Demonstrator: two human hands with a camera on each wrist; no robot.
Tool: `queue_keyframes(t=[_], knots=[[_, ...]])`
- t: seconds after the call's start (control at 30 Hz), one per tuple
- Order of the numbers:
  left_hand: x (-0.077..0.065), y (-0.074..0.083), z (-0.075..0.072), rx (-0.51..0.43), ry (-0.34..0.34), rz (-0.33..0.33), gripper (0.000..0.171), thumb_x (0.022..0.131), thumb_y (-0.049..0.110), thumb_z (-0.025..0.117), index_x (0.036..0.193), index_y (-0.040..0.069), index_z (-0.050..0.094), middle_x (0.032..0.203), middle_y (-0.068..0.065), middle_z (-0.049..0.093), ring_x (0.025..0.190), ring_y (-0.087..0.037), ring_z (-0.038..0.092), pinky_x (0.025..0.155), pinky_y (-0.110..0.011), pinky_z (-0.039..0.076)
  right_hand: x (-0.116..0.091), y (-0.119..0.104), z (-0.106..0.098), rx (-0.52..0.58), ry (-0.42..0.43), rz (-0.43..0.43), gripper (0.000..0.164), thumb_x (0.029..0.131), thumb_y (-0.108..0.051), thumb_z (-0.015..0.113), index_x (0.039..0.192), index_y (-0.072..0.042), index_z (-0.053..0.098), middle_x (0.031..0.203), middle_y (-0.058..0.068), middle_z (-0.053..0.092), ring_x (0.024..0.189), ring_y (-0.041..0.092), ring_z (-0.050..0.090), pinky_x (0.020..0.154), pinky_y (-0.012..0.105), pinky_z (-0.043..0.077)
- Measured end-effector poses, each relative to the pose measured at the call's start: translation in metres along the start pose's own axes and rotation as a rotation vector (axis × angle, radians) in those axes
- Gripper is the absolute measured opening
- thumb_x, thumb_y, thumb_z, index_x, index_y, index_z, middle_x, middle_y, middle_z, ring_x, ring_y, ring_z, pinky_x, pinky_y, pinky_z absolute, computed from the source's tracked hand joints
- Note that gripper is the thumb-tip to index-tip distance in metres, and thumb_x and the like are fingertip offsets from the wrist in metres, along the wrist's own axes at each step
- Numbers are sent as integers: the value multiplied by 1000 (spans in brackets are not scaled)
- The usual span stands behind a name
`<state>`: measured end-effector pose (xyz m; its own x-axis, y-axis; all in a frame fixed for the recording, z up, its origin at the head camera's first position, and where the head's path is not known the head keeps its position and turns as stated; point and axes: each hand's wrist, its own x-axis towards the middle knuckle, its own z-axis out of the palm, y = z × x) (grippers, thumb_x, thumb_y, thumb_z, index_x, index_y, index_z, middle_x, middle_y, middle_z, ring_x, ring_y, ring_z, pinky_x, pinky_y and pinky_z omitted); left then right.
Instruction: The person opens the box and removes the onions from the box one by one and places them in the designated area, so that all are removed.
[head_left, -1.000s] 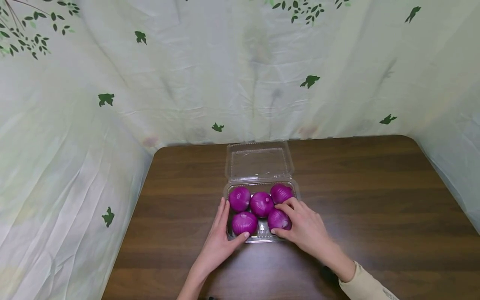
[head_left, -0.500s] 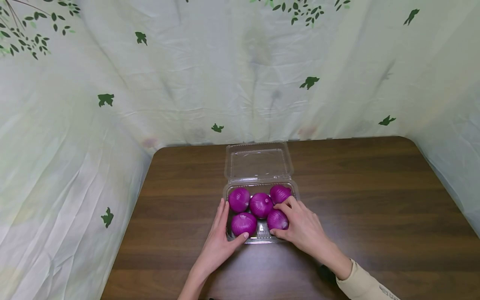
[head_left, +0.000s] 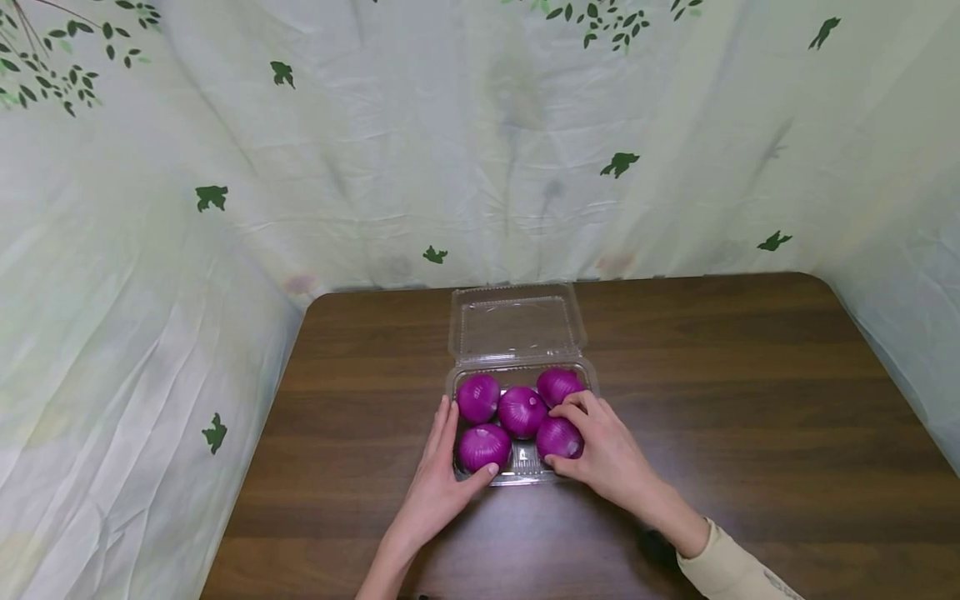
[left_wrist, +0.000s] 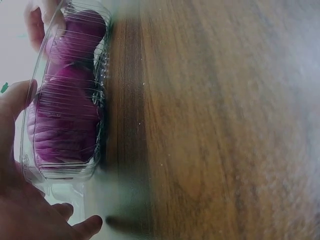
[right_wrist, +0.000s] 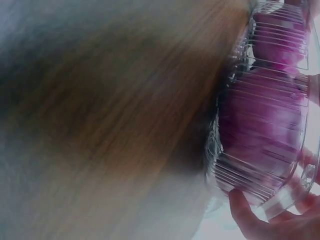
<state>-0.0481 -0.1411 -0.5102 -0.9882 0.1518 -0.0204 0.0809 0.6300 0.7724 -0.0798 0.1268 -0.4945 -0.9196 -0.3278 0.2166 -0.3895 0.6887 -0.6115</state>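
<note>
In the head view, several peeled red onions [head_left: 522, 412] sit in the base of a clear plastic clamshell container [head_left: 525, 479], its lid [head_left: 517, 322] folded back. My left hand [head_left: 438, 483] lies at the container's left front corner, fairly straight fingers along the side and thumb on the front rim beside the front left onion [head_left: 484, 448]. With thumb and index finger, my right hand [head_left: 611, 454] grips the front right onion [head_left: 559, 438]. In the right wrist view, another finger [right_wrist: 242, 212] touches the container's outer wall [right_wrist: 245, 175]; the rest is partly hidden.
The container stands on a brown wood-grain table [head_left: 750, 400]. Behind and beside the table hangs a pale curtain [head_left: 450, 150] with green leaf prints. A small dark object [head_left: 656, 546] shows under the right wrist.
The front right onion has shifted very slightly within the right hand's grip. The front left onion sits a little further left. The left hand has stayed in place.
</note>
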Motion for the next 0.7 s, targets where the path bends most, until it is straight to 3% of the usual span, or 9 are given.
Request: queue_keyframes(t=[0.3,0.5,0.7], knots=[[0,3,-1,-2,-5,-19,105,82,54,74,160,24,10,164,10,-2,149,-22,7,112,-57,23,0,0,-5,-27,-26,-24,52,69,-37,90,114,-21,67,117,-5,60,103,19,52,90,44,46],[0,3,-2,1,-16,-42,105,82,56,73,160,26,9,163,16,-4,149,-18,5,113,-55,21,-1,1,-7,-56,-55,-46,57,71,-38,88,121,-19,69,118,-4,56,102,18,48,87,41,47],[0,4,-1,-2,-15,-41,105,82,55,74,160,26,9,163,15,-4,149,-18,5,114,-55,21,-1,0,-9,-74,-62,-62,53,71,-38,88,117,-20,69,120,-2,57,103,20,50,88,43,46]])
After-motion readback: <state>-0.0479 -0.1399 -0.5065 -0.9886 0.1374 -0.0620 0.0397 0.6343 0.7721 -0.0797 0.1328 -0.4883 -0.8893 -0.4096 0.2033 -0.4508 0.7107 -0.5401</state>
